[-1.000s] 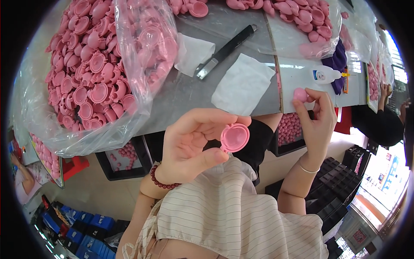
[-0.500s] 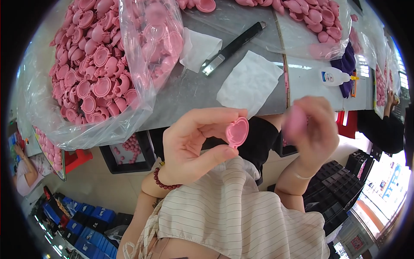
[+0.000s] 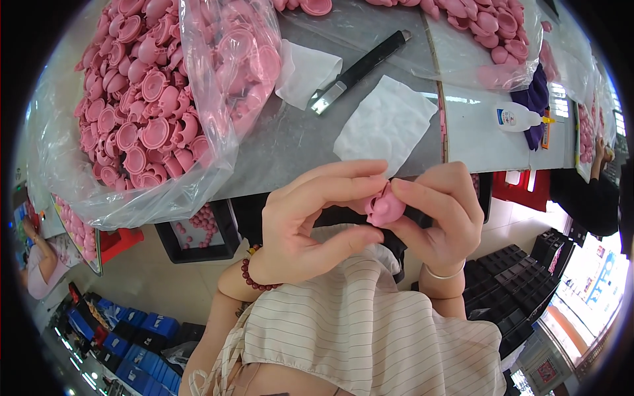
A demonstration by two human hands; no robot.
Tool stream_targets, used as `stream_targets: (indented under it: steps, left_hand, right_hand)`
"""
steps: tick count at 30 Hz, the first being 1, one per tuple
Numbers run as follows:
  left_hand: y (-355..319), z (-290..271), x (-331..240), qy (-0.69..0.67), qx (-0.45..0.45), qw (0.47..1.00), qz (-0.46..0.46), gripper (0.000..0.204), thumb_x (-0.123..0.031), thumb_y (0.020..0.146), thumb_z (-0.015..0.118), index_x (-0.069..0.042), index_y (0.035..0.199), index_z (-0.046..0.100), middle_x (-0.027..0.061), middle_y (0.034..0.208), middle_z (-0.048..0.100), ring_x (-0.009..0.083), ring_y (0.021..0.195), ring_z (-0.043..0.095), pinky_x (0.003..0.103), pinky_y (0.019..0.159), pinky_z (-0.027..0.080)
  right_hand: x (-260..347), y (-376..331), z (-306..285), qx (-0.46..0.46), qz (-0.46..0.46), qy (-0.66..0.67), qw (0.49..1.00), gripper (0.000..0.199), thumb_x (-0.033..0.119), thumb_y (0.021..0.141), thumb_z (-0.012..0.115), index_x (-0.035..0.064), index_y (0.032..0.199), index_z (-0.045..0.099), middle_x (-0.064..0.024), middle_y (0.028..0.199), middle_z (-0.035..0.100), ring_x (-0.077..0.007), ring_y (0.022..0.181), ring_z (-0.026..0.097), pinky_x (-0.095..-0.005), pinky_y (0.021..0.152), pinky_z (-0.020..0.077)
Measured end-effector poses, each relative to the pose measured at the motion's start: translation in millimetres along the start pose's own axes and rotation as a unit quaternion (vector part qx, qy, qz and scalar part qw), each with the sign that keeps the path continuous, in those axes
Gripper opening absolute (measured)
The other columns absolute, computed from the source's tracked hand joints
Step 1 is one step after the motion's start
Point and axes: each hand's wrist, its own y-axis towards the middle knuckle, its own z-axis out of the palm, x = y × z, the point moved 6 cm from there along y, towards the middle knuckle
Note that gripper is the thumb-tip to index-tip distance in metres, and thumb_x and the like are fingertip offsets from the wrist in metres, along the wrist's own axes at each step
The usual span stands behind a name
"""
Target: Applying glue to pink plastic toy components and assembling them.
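Note:
Between my two hands, in front of my body, is a small rounded pink plastic part (image 3: 386, 210), its rim and a gap showing along the upper left. My left hand (image 3: 317, 221) curves around its left side, with thumb and fingertips against it. On the other side my right hand (image 3: 444, 210) pinches it between thumb and forefinger. The rimmed piece that was in my left hand is largely hidden, so I cannot tell whether the two halves are fully joined.
A clear plastic bag (image 3: 221, 162) of pink shells stands at the table's left. On the grey table (image 3: 264, 158) lie white sheets (image 3: 386, 122) and a black-handled cutter (image 3: 363, 69). More pink parts (image 3: 485, 26) and a white squeeze bottle (image 3: 518, 117) are at right. A black tray (image 3: 198, 254) sits below.
My right hand has come left with its pink piece and met the rimmed piece in my left hand. My left hand has shifted slightly right.

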Motion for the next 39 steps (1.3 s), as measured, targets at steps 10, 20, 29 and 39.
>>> stream_targets:
  steps: [10,20,29,39]
  left_hand:
    - [2,-3,1,-0.058,-0.032,0.997,-0.035,0.046,-0.001,0.056,0.072,0.005,0.098,0.054,0.0151,0.097,0.057,0.0177,0.084,0.056,0.027,0.074,0.045]
    - [1,-8,-8,0.045,0.053,0.995,0.065,0.049,-0.009,0.051,0.078,0.006,0.092,0.055,0.0176,0.085,0.059,0.0251,0.079,0.059,0.03,0.065,0.047]
    - [-1,-6,6,-0.144,0.009,0.99,0.0,0.055,-0.035,0.054,0.076,0.001,0.088,0.053,0.0122,0.072,0.056,0.0215,0.071,0.055,0.028,0.061,0.046]
    - [1,-10,6,-0.274,-0.06,0.952,-0.121,0.052,-0.033,0.057,0.075,-0.002,0.09,0.048,0.0127,0.072,0.056,0.0223,0.064,0.056,0.029,0.056,0.047]
  right_hand:
    - [4,-16,-17,-0.067,-0.07,-0.021,0.995,0.025,0.0,0.064,0.064,0.0001,0.084,0.05,-0.0072,0.068,0.053,-0.0166,0.06,0.048,-0.0264,0.051,0.0371]
    - [-65,-36,-111,-0.462,0.066,-0.149,0.872,0.031,0.006,0.07,0.059,-0.0028,0.098,0.049,-0.0101,0.086,0.051,-0.0165,0.076,0.048,-0.0214,0.063,0.0367]
    - [-109,-8,-107,-0.249,0.246,-0.171,0.921,0.038,0.016,0.075,0.059,-0.0032,0.106,0.047,-0.0161,0.086,0.058,-0.0153,0.07,0.053,-0.0253,0.065,0.041]
    - [-79,12,-44,-0.257,0.125,0.235,0.929,0.035,0.017,0.081,0.045,-0.0069,0.106,0.04,-0.0244,0.088,0.055,-0.0276,0.076,0.056,-0.0303,0.065,0.0434]
